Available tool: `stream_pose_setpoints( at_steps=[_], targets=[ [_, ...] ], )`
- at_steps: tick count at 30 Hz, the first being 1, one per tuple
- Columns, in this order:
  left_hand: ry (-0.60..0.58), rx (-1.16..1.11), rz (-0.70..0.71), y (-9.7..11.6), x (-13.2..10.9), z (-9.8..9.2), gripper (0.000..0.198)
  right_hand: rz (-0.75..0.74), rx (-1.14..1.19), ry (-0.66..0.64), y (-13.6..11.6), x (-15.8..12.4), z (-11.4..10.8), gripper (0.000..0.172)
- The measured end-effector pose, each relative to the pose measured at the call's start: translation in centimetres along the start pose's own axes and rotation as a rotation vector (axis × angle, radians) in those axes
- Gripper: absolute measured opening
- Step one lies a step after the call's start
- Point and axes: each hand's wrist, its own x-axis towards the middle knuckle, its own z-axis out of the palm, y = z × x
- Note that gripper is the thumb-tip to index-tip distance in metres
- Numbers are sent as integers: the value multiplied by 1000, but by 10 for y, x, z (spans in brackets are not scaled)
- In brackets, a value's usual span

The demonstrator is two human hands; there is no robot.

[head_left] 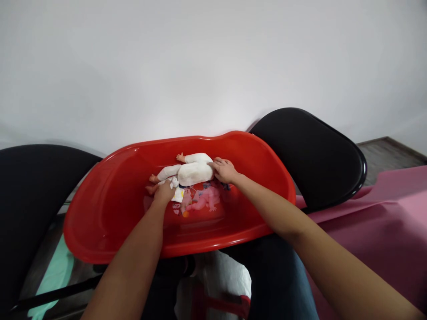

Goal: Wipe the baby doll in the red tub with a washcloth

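My left hand (165, 192) pinches a bunched cloth (179, 194) at the seven o'clock side of the doll (195, 173), which lies in the tub (110, 200), feet toward nine. My right hand (225, 170) touches its three o'clock end; whether those fingers grip, I cannot tell.

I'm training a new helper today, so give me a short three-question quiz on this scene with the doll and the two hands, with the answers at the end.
1. Multiple choice: where does the doll lie?
A) On a black chair
B) In the red tub
C) On the floor

2. True or false: the right hand touches the doll.

3. Short answer: what is the main colour of the cloth in the left hand?

Key:
1. B
2. True
3. White
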Motion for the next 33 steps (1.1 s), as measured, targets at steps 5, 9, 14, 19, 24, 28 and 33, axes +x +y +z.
stream_pose_setpoints(
  at_steps=[5,9,14,19,24,28,33],
  targets=[
    [22,171,-141,5,-7,-10,35,4,2,-1,-2,-1,-2,66],
    [232,5,-258,6,-9,-26,33,12,-3,-8,-3,-2,-4,65],
    [600,-274,-249,20,-1,-40,31,11,-3,-2,-4,-1,-4,65],
    [490,-278,150,49,4,-33,29,10,3,-4,-4,-2,-4,65],
    [357,-158,159,47,3,-25,32,6,0,-17,-3,-1,-4,68],
    [301,-76,-37,24,-1,-27,33,13,4,-21,-2,-1,-3,69],
    [208,-18,-225,3,-7,-27,32,13,10,-13,-3,-2,-4,65]
  ],
)
